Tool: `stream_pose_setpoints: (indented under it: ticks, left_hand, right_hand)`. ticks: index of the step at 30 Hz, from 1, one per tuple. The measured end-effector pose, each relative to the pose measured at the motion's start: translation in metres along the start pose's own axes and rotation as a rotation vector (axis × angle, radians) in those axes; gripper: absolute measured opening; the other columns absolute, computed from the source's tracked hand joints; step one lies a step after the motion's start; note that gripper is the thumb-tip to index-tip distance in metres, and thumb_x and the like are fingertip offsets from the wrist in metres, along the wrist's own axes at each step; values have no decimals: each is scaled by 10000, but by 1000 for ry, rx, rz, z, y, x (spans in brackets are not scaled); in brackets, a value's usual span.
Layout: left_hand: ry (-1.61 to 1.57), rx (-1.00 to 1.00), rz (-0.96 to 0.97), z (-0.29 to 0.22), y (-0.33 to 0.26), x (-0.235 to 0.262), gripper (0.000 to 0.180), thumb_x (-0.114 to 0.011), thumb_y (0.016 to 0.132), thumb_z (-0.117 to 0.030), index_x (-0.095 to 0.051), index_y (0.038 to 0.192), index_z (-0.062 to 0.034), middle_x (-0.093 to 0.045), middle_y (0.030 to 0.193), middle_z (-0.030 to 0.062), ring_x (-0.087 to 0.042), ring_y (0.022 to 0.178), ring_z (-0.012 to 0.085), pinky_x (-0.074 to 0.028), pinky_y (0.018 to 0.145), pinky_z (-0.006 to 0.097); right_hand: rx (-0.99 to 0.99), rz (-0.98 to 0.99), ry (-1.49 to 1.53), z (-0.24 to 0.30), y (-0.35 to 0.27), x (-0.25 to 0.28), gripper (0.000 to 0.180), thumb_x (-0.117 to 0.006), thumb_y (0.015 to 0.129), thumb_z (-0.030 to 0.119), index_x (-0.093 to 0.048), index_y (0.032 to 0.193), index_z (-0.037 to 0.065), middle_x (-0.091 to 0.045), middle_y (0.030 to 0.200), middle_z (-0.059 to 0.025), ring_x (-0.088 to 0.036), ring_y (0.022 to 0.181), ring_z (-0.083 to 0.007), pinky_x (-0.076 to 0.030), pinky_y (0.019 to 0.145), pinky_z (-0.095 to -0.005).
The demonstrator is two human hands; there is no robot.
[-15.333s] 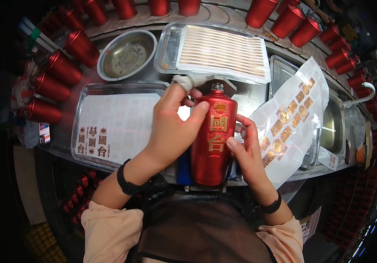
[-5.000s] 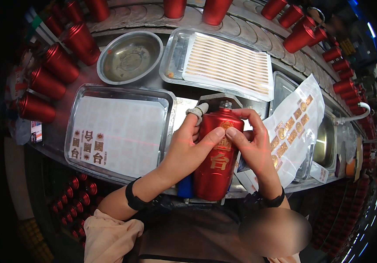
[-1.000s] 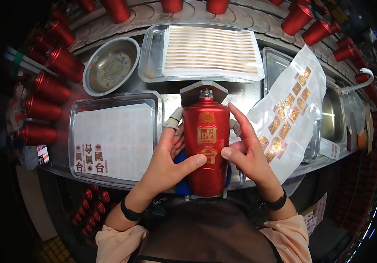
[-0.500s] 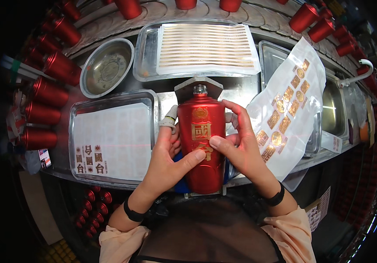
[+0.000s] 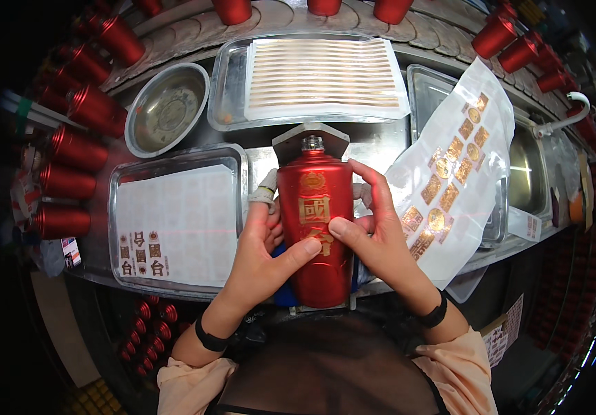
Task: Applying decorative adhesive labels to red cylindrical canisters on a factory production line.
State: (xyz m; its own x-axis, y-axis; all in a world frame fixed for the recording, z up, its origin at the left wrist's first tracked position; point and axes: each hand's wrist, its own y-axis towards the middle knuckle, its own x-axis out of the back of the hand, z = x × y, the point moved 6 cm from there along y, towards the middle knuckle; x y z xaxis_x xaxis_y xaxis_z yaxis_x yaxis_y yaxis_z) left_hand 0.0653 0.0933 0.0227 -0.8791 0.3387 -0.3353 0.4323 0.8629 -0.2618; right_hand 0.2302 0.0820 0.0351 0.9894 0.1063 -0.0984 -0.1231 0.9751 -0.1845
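Note:
A red bottle [image 5: 315,270] with a clear glass neck lies in front of me, its neck pointing away and resting at a grey angled metal rest [image 5: 336,142]. Gold characters and a small gold emblem mark its face. My left hand [image 5: 265,252] holds the bottle's left side, its thumb pressed on the lower gold character; a white wrap covers one fingertip. My right hand [image 5: 374,235] grips the other side, thumb on the right edge of that same character, forefinger stretched along the shoulder. Blue material shows partly under the bottle.
At left, a metal tray [image 5: 244,207] holds a transfer sheet with a few gold characters. A metal bowl [image 5: 166,111] and a tray of gold-striped sheets [image 5: 326,76] stand behind. A decal sheet [image 5: 450,173] drapes at right, before a sink [image 5: 530,166]. Red bottles [image 5: 69,180] line the conveyor.
Bottles on the far conveyor have shifted to the right. Both hands keep their hold on the red bottle, thumbs still on the lower character; the view has moved only slightly.

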Motion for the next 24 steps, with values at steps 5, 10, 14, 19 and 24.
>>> stream_pose_setpoints:
  ticks: [5, 10, 14, 19, 24]
  left_hand:
    - [5, 0, -1, 1, 0, 1, 1002, -756, 857, -152, -64, 1567, -11, -383, 1495, 206, -453, 1354, 256, -359, 1119, 382]
    - [-7, -11, 5, 1, 0, 1, 1003, -756, 857, -153, -63, 1569, -15, -388, 1494, 206, -455, 1351, 249, -358, 1119, 381]
    - [-4, -19, -1, 2, 0, 2, 997, -758, 856, -157, -74, 1567, -15, -389, 1495, 203, -460, 1346, 245, -359, 1119, 379]
    - [-10, -19, 21, 0, 1, 1, 996, -763, 853, -160, -82, 1565, -15, -399, 1489, 199, -466, 1341, 245, -364, 1115, 379]
    - [-37, -30, 22, -1, 2, 3, 983, -763, 852, -158, -98, 1561, -16, -418, 1476, 199, -479, 1330, 249, -379, 1105, 383]
  right_hand:
    - [-7, 13, 98, -6, 1, 4, 718, -619, 948, 76, -207, 1536, 72, -367, 1462, -121, -611, 892, -57, -508, 703, -199]
    - [58, 41, 104, -9, 4, 7, 698, -596, 956, 73, -222, 1545, 68, -327, 1508, -129, -602, 915, -52, -505, 802, -204]
    - [72, 28, -59, -3, -4, 12, 739, -594, 922, 40, -222, 1559, 83, -367, 1496, -123, -573, 801, -18, -493, 746, -193]
    - [-85, 41, -38, -15, -17, 17, 886, -642, 796, -6, -228, 1567, 131, -519, 1356, -100, -414, 572, 16, -379, 561, -159]
    - [-87, 40, -53, -8, -14, 12, 911, -683, 768, 13, -240, 1556, 127, -533, 1302, -101, -410, 559, 8, -350, 524, -163]
